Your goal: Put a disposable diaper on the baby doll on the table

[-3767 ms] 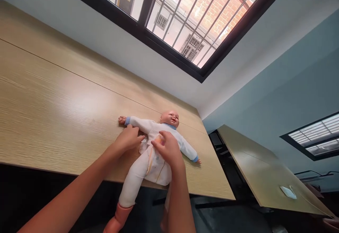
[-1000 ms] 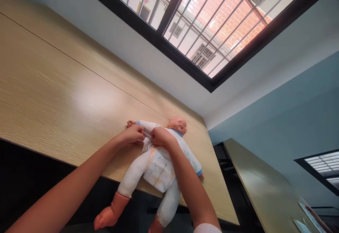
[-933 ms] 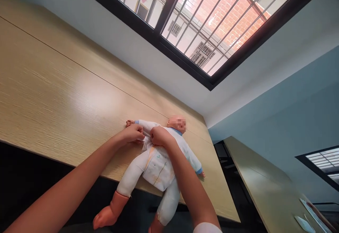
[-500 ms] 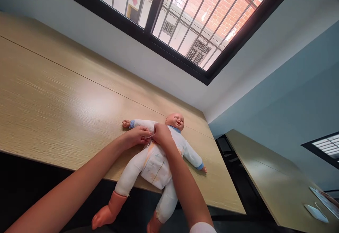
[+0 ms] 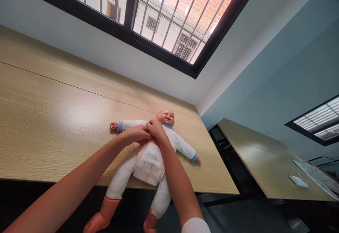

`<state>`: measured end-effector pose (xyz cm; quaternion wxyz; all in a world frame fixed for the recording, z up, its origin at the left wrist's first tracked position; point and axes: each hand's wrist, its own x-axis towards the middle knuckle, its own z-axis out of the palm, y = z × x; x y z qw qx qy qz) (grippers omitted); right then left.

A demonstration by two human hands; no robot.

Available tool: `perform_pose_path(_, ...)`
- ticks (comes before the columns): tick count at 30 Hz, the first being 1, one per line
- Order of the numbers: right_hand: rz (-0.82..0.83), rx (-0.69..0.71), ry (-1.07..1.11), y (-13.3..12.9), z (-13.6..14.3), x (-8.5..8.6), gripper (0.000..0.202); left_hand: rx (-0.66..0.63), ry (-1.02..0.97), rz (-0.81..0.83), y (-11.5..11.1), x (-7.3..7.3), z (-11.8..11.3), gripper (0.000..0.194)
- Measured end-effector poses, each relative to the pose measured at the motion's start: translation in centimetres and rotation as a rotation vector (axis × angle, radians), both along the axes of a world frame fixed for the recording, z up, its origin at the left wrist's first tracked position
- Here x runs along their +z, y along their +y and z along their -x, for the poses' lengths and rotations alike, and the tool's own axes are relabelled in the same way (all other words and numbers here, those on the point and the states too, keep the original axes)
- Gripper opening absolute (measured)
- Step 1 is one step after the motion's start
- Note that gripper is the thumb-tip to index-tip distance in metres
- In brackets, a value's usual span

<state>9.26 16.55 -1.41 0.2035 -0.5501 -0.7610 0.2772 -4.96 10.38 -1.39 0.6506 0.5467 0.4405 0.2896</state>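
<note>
A baby doll [image 5: 166,118] lies on its back on the wooden table [image 5: 79,134], its legs hanging over the near edge. It wears a white shirt [image 5: 173,139] with blue cuffs and a printed white diaper [image 5: 149,164]. My left hand [image 5: 139,134] and my right hand [image 5: 155,128] meet over one side of the doll's torso, above the diaper's waist. Both are closed, fingertips pinching at the shirt's side. Which bit of the cloth they hold is hidden behind the fingers. My right forearm crosses over the doll's belly and covers part of the diaper.
Behind the table is a white wall with a dark-framed barred window [image 5: 169,21]. A gap separates this table from a second table [image 5: 254,158] at the right, where a small white object [image 5: 298,181] and a patterned sheet [image 5: 316,178] lie.
The view has shifted, so everything sits further left. My hands have drawn closer together at the doll's side, and the thin white bit that showed between the fingers is now hidden.
</note>
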Motion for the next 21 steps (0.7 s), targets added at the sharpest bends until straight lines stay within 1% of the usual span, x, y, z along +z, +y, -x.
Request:
perform_pose_path(2,0.014,-0.023,0.081,0.1,0.2,-0.3,0.025,0.022,0.068,-0.047,-0.6,0.6,-0.9,0.02)
perform_pose_path(3,0.028,-0.031,0.124,0.0,0.3,-0.4,0.026,0.031,0.098,-0.097,-1.2,0.9,-1.4,0.021)
perform_pose_path(6,0.087,-0.042,0.251,-0.2,0.7,-0.2,0.025,0.091,0.182,-0.321,-4.1,1.2,-2.7,0.022)
perform_pose_path(8,0.104,-0.039,0.325,-0.5,0.6,0.6,0.023,0.187,0.279,-0.514,-6.8,0.6,-3.6,0.026)
perform_pose_path(10,0.078,-0.037,0.384,-1.3,-0.1,1.9,0.021,0.283,0.483,-0.806,-9.7,-0.5,-4.6,0.038)
perform_pose_path(12,0.018,-0.039,0.415,-3.0,-1.5,3.5,0.021,0.317,0.671,-0.975,-11.9,-1.7,-5.3,0.049)
perform_pose_path(14,-0.063,-0.047,0.397,-5.8,-3.3,4.9,0.02,0.297,0.805,-1.036,-13.0,-2.5,-5.7,0.054)
perform_pose_path(15,-0.159,-0.049,0.32,-7.6,-4.3,5.4,0.023,0.273,0.848,-1.039,-13.1,-2.7,-5.7,0.055)
perform_pose_path(16,-0.236,-0.086,0.269,-9.4,-5.1,5.7,0.025,0.247,0.874,-1.028,-13.0,-2.9,-5.7,0.056)
perform_pose_path(17,-0.275,-0.145,0.244,-11.3,-5.7,5.6,0.028,0.223,0.887,-1.01,-12.8,-2.9,-5.6,0.057)
perform_pose_path(18,-0.28,-0.201,0.242,-13.0,-6.2,5.3,0.029,0.201,0.889,-0.989,-12.4,-2.8,-5.4,0.057)
perform_pose_path(21,-0.265,-0.29,0.244,-17.0,-6.7,3.2,0.029,0.157,0.842,-0.939,-11.2,-2.5,-4.5,0.055)
